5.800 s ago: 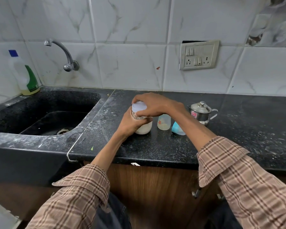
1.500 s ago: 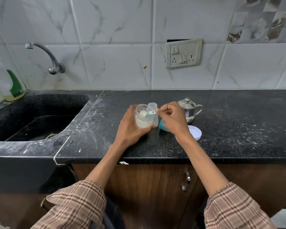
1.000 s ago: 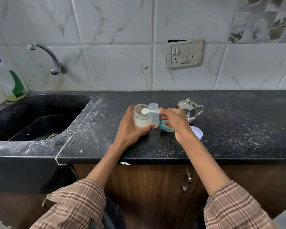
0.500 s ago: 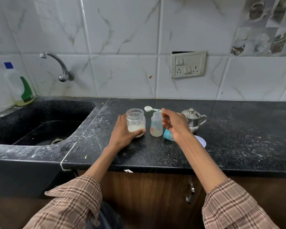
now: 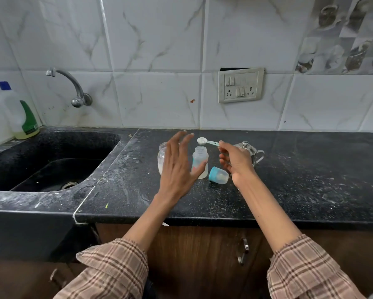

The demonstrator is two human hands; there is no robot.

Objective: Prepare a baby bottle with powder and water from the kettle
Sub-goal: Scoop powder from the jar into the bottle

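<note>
An open baby bottle [image 5: 200, 161] stands upright on the black counter [image 5: 289, 180]. My right hand [image 5: 235, 162] pinches the handle of a small scoop [image 5: 206, 141] heaped with white powder, held just above the bottle's mouth. My left hand [image 5: 178, 167] is lifted with fingers spread, between the bottle and the open powder jar [image 5: 162, 157], partly hiding the jar. The bottle's teal cap with teat [image 5: 218, 176] lies on its side to the right of the bottle. A small steel kettle [image 5: 249, 151] stands behind my right hand.
A black sink [image 5: 51, 167] with a wall tap [image 5: 73, 89] is at the left, with a detergent bottle [image 5: 19, 113] at its far corner. A switch panel [image 5: 240, 85] sits on the tiled wall. White powder dusts the counter.
My left hand has let go of the powder jar and lifted with fingers spread. The right hand keeps the filled scoop over the bottle's mouth. The camera has moved closer.
</note>
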